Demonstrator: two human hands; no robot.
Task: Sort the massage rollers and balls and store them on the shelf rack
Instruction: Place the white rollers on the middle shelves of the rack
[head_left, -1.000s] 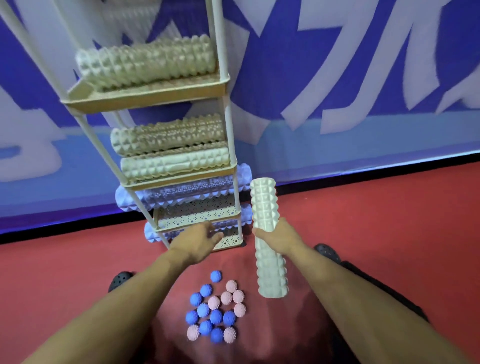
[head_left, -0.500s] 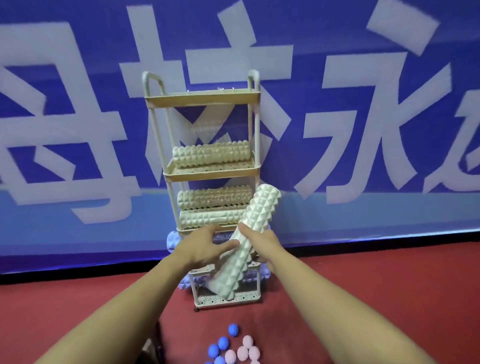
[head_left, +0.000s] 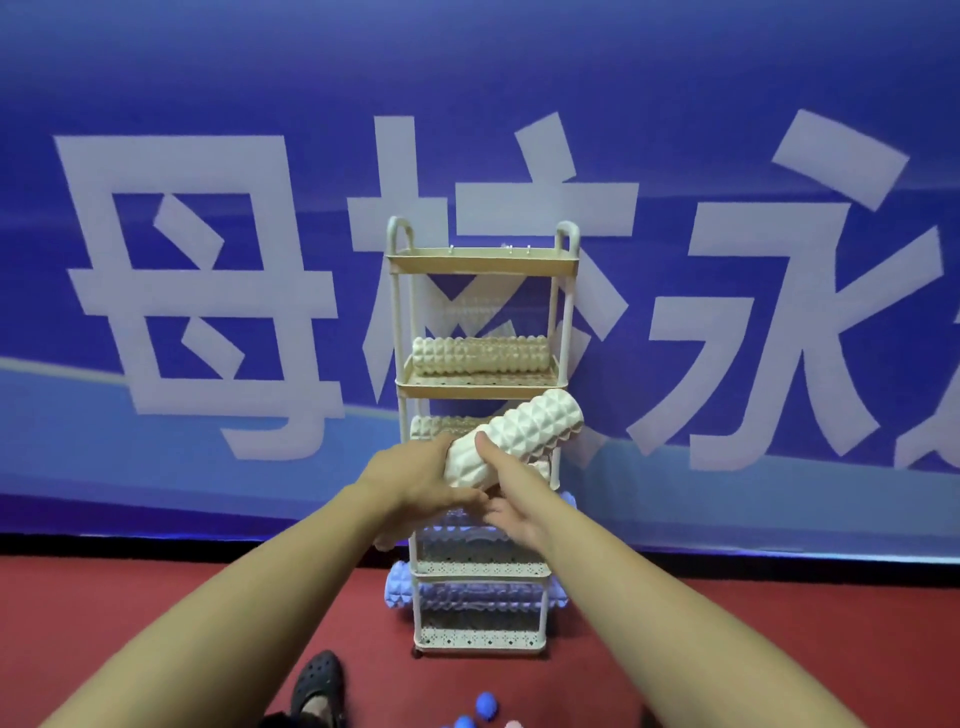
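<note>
Hands (head_left: 467, 493) grasping a white roller (head_left: 511, 441) before the shelf rack (head_left: 480, 267).
Left hand (head_left: 421, 480) and right hand (head_left: 511, 501) both grip its lower end, frame centre; likely light, firm foam with grippy ridges, best held mid-length.

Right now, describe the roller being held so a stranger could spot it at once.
Find the tall cream shelf rack against the blue banner. In front of its third tier, both hands grip a white knobbly roller. Unlike the shelved rollers lying level, it tilts up to the right.
</note>
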